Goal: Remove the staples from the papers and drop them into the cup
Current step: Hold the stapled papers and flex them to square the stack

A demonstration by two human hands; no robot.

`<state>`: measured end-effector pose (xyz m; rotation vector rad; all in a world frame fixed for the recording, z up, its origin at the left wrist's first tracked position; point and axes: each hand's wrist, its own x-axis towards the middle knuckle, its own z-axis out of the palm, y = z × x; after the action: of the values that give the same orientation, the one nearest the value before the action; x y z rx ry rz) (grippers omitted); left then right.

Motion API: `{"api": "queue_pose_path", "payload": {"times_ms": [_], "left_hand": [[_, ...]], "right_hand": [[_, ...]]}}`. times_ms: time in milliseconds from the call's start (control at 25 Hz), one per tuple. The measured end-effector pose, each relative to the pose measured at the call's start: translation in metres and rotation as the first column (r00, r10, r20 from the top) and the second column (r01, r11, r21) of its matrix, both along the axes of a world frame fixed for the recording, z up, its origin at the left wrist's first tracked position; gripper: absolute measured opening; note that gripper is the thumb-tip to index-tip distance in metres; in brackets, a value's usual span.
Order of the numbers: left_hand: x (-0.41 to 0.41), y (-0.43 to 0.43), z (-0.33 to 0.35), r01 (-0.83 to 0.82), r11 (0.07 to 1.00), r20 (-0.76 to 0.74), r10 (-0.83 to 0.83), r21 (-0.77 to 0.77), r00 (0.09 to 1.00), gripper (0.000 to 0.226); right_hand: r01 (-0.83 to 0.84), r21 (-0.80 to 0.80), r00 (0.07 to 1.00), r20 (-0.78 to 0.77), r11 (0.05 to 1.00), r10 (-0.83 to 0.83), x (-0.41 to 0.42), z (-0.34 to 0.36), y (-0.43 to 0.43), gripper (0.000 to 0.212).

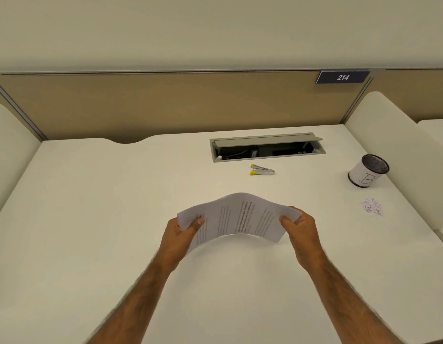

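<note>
- Two hands, left hand (183, 232) and right hand (298, 227), are pinching the papers (237, 219) with their fingers.
- Staple remover (262, 170) is lying at twelve o'clock, right hand nearer.
- Cup (368, 173) is sitting at two o'clock.

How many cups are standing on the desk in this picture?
1. The cup, a black mesh one wrapped in white paper marked "B", stands at the right side of the desk, beyond the hands. No other cup shows, and nothing seems to hide one.
</note>
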<state>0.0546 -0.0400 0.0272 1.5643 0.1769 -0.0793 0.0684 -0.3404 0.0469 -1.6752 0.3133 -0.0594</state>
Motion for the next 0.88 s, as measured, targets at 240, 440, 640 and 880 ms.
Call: {"api": "queue_pose_path", "payload": {"times_ms": [240,440,640,880], "left_hand": [[0.0,0.007,0.004,0.007,1.0,0.035,-0.007,-0.003,0.999,0.023],[-0.003,0.003,0.008,-0.019,1.0,0.032,0.019,0.008,0.999,0.013],[-0.012,-0.001,0.009,-0.018,1.0,0.085,0.017,0.015,0.996,0.022],[-0.008,-0.003,0.033,-0.046,0.998,-0.001,0.046,-0.038,0.999,0.022]], "right_hand": [[-0.056,-0.021,0.997,0.051,0.998,0.057,0.002,0.009,-0.007,0.032],[-0.019,-0.047,0.998,0.059,0.999,0.022,0.004,0.008,-0.008,0.035],[-0.041,-0.026,0.999,0.017,0.999,0.041,0.002,0.002,-0.006,0.036],[0.03,0.072,0.999,-0.016,0.997,-0.029,0.008,0.003,-0.013,0.021]]}}
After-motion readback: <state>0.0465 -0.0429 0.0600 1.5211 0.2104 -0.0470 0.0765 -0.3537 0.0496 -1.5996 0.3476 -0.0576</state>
